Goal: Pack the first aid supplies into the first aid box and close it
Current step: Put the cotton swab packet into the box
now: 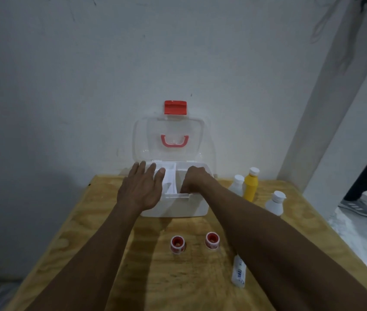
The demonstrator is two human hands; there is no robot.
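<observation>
The white first aid box [175, 207] stands open at the far side of the wooden table, its clear lid [169, 140] with a red latch leaning against the wall. My left hand [142, 187] lies flat, fingers spread, over the box's left part. My right hand [194, 179] reaches down into the right part with fingers curled; what it holds, if anything, is hidden. Two red-and-white tape rolls [177, 244] [211, 240] stand in front of the box. A white tube [238, 273] lies by my right forearm. A yellow bottle [251, 184] and two white bottles [237, 184] [275, 203] stand to the right.
The plywood table [83, 221] ends near the bottles on the right and against the white wall behind the box. A person's leg and grey shoe [360, 207] stand on the floor at the far right.
</observation>
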